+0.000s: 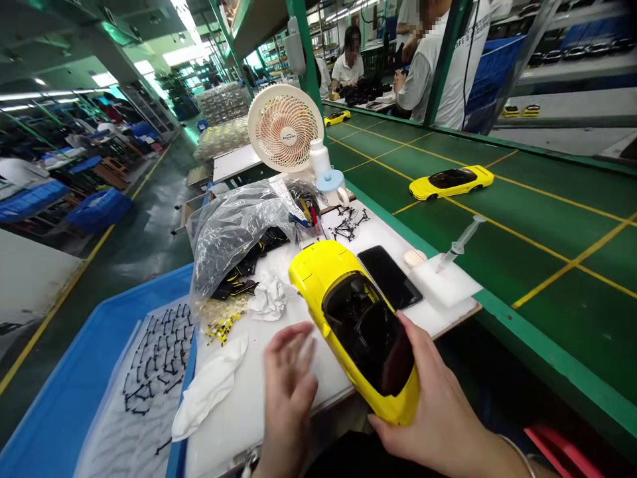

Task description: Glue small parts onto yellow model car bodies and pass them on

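Observation:
A yellow model car (318,262) with a dark glazed cabin is tilted in front of me, its far end pointing away over the white worktable (239,405). My right hand (428,392) grips the car's near end, with the thumb underneath and a finger along the right side. Just left of the car is my left hand (291,378), its fingers loosely bent, apart and slightly blurred. I see nothing held in it. A black phone (389,276) lies right of the car. Past the car lie small black frame-like parts (348,222).
A plastic bag (233,212) of black and yellow parts, crumpled tissue (269,297) and a white cloth (212,388) lie on the left. A syringe (462,242) stands in a white block (445,279). Behind are a fan (286,129) and a green conveyor (547,232) carrying another yellow car (450,182).

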A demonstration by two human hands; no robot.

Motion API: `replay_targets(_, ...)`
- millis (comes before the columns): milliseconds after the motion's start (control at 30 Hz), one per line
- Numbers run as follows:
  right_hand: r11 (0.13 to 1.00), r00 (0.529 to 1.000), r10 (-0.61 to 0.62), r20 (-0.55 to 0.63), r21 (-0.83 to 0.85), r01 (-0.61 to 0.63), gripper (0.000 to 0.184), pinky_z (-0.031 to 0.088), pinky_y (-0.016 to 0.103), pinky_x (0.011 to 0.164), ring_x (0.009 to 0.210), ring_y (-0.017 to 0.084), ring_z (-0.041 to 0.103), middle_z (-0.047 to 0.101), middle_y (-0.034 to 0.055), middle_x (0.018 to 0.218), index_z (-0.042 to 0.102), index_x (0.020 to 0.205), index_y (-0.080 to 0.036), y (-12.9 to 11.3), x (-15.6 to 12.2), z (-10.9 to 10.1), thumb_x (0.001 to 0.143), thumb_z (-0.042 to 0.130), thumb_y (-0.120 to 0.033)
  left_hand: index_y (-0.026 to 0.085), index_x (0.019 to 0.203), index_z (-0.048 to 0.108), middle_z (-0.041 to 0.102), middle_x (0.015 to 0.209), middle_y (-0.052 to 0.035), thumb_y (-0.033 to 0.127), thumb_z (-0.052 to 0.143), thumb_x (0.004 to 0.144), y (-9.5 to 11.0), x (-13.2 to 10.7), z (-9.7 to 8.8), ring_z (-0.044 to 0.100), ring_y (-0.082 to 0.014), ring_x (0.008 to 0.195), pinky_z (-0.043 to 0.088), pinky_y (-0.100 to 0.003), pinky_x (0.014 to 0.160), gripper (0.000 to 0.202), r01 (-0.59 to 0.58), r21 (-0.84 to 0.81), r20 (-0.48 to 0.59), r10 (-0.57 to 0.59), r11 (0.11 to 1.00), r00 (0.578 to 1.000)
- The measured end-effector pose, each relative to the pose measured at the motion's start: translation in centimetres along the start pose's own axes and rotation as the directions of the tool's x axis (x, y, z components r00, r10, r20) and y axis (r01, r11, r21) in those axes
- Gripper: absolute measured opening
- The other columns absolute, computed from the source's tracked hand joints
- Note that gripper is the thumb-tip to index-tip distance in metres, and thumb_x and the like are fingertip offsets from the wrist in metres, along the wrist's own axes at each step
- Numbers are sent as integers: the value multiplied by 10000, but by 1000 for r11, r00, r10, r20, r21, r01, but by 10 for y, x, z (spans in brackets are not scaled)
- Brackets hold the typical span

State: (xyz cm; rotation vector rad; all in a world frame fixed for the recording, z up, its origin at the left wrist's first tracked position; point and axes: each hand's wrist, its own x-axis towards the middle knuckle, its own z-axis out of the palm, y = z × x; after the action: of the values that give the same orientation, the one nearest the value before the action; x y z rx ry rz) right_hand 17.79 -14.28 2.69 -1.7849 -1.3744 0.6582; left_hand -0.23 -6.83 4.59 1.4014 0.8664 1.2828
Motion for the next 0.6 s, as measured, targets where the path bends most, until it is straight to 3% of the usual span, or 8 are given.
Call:
replay_targets(67,989,991,-118,-59,-100,112,1113,461,599,1028,1307,402,433,374,175,1435,114,1494,-242,-4,1,4,575,737,-328,237,1288,529,615,1288,-125,480,600,892,-5,-2,7,608,-302,1192,535,-438,975,470,312,-191,80,-302,931,950)
replay_targets(133,962,969,-227,-99,-178,207,1075,489,608,987,1280,418,448,384,197,1414,106,1498,-213,-6,2,8,609,697,-341,245,1271,548,645,1256,-100,516,670,831,-6,0,15,606,-297,1183,524,-403,978,530,401,-264,93,-390,877,916)
replay_targets(267,916,928,-337,-160,-282,284,1021,504,633,931,1243,448,459,389,232,1388,85,1510,-157,-5,0,13,680,643,-360,260,1213,564,696,1176,-66,448,699,833,-4,3,27,653,-255,1097,542,-369,937,446,363,-270,30,-369,892,929)
replay_targets(433,910,914,-355,-197,-297,290,1008,497,625,932,1233,453,466,389,244,1378,63,1519,-151,-2,0,11,729,644,-384,260,1122,583,730,1088,-50,414,726,818,-7,-3,39,698,-233,1001,586,-339,859,369,300,-263,4,-310,917,951)
replay_targets(533,936,924,-312,-221,-240,259,1011,489,636,947,1243,457,467,378,238,1391,77,1517,-173,5,1,10,715,653,-390,287,1179,560,710,1122,-43,357,764,790,-12,-11,45,677,-224,1058,569,-323,913,444,237,-136,57,-232,962,971)
replay_targets(600,970,956,-230,-184,-121,211,1057,486,632,965,1255,464,466,362,238,1417,59,1511,-178,13,-1,9,688,681,-409,320,1289,501,657,1253,-59,356,759,794,-13,-13,45,622,-249,1174,528,-368,1002,559,196,-62,160,-184,979,970)
